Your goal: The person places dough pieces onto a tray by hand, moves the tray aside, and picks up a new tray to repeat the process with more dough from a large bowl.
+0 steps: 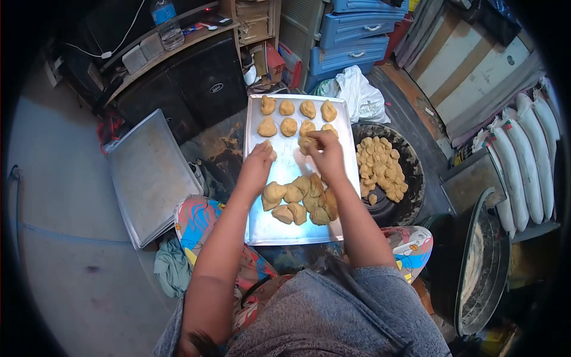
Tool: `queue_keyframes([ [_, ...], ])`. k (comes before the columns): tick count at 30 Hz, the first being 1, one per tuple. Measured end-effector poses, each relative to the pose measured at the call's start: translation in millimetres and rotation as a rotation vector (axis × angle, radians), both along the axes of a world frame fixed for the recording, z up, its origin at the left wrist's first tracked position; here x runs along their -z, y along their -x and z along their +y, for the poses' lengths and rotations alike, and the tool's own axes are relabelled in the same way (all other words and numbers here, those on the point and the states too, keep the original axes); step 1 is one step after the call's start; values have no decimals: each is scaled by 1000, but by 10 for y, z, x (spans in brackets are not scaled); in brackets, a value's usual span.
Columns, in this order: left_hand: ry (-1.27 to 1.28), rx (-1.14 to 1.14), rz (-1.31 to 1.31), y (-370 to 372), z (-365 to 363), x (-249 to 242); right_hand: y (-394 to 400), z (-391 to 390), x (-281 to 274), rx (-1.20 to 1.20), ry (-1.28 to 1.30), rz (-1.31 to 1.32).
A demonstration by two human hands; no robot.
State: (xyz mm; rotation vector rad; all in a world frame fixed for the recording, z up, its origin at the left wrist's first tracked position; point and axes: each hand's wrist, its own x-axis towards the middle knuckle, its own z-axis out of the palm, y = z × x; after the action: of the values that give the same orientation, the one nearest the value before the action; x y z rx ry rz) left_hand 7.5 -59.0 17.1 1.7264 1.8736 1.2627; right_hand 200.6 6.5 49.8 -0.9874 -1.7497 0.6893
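A metal baking tray [254, 229] lies in front of me. Two rows of rounded dough balls [288, 126] sit on its far half. Nearer to me, a heap of unshaped dough pieces [292, 193] is bunched together on the same tray. By the tray's left side, my left hand [258, 163] has its fingers closed around a dough piece [272, 153], largely covered by them. My right hand [327, 156] pinches another dough piece [305, 144] just below the second row, and partly hides the balls behind it.
To the right stands a black basin [410, 163] full of dough pieces, with a white plastic bag [361, 95] behind it. Stacked trays [151, 172] lean at my left. A large round tub [470, 279] and several white filled sacks [523, 163] are farther right. Blue drawers [351, 56] stand behind.
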Motion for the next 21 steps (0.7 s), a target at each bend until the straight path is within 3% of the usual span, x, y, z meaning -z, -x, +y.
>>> queue_keyframes([
  [1,18,16,151,-14,15,106,143,-104,-24,-14,96,-33],
  [2,36,32,302,-12,30,205,217,-52,261,-72,153,-248],
  [3,70,16,324,-25,25,175,269,-85,224,-84,167,-325],
  [5,87,34,280,-40,51,100,287,-119,118,-91,176,-395],
  [8,100,59,197,-15,42,-34,80,-260,-49,-26,-5,-451],
  [10,95,82,152,-35,47,-117,-128,-374,-48,-328,271,-774],
  [12,25,8,195,15,133,-205,-242,-403,36,-353,131,-744],
  [14,-19,-70,225,74,337,-172,-297,-284,45,-310,430,-408],
  [16,-121,-80,172,184,538,-64,-256,-187,48,-135,432,-101],
  [18,13,-16,155,261,645,-36,-193,-123,14,72,451,32],
  [20,126,34,180,255,693,-51,-159,-1,298,139,260,-280],
  [21,127,39,186,180,638,-99,-157,2,286,112,299,-314],
])
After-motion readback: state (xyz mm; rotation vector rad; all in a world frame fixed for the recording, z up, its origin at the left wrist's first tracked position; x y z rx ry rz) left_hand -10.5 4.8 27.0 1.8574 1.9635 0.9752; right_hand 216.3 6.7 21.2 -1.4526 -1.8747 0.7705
